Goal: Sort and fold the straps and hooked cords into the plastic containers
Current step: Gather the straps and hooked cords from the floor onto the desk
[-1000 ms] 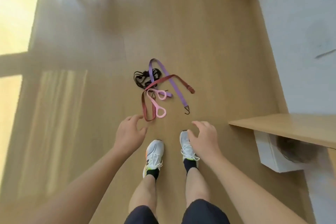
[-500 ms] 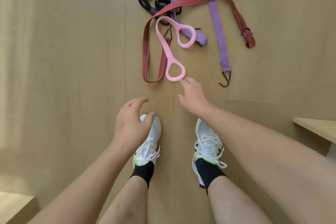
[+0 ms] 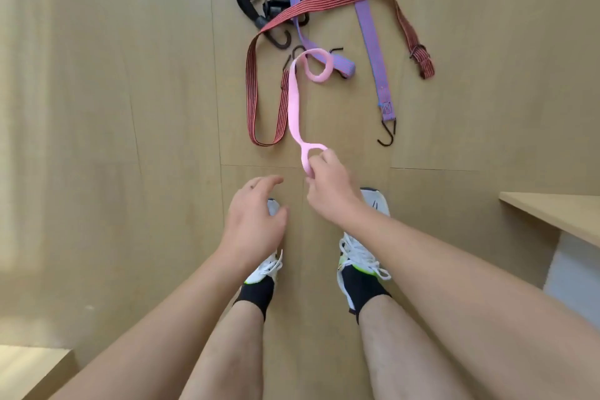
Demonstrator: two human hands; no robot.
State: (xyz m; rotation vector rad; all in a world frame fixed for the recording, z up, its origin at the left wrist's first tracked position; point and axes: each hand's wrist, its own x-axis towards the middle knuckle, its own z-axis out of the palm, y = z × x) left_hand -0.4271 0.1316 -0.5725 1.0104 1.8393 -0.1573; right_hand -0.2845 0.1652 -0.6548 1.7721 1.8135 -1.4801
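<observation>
Right hand (image 3: 331, 188) pinches pink strap's (image 3: 293, 107) near loop, lifting it off the pile at 12 o'clock. Left hand (image 3: 253, 217) relaxed, empty, likely poised to fold.

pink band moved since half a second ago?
Yes. The right hand grips the pink band, lifting its near loop toward the shoes, past the red strap's bend.

right hand (image 3: 331, 185) now pinches pink strap (image 3: 293, 101); near loop lifted | left unchanged

Wood floor (image 3: 130, 172), white sneakers (image 3: 360, 250) w/ black socks (image 3: 360, 286), shelf (image 3: 558, 214) at right.
</observation>
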